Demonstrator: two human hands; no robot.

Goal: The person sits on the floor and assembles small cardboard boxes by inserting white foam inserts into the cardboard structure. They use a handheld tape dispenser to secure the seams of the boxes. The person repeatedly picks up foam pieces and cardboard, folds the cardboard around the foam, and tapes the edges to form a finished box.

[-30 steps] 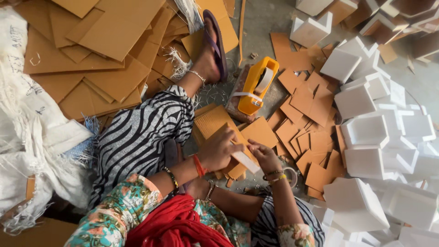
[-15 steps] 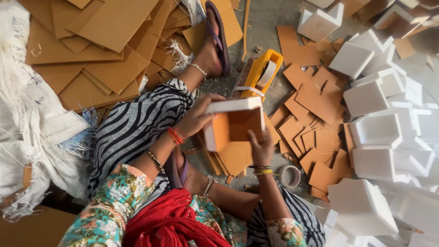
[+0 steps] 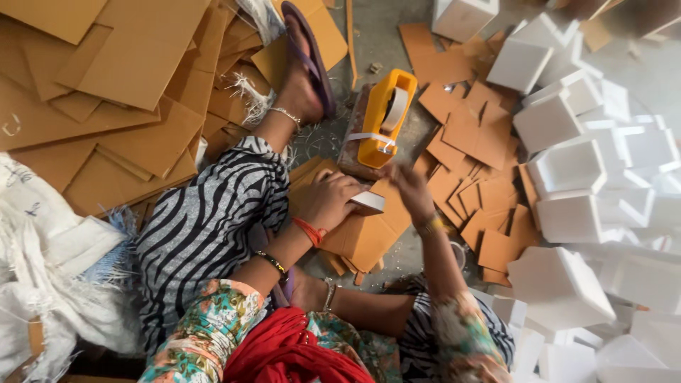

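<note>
My left hand point(image 3: 333, 200) grips a small folded box point(image 3: 367, 203), white outside and brown inside, held low over brown cardboard pieces. My right hand point(image 3: 409, 190) is blurred and reaches up toward the strip of tape at the yellow tape dispenser point(image 3: 383, 117); I cannot tell whether its fingers pinch the tape. The dispenser stands on the grey floor just above both hands. My leg in zebra-striped trousers point(image 3: 213, 220) stretches to the upper middle, ending in a foot with a purple sandal point(image 3: 306, 53).
Large brown cardboard sheets point(image 3: 106, 92) cover the floor on the left. Small cut cardboard squares point(image 3: 475, 163) lie right of the dispenser. Several finished white boxes point(image 3: 574, 170) are piled along the right. White cloth sacks point(image 3: 50, 284) lie at the lower left.
The box was held up open half a second ago; now it is lowered onto the cardboard under my left hand. My right hand has left it and moved up toward the tape dispenser.
</note>
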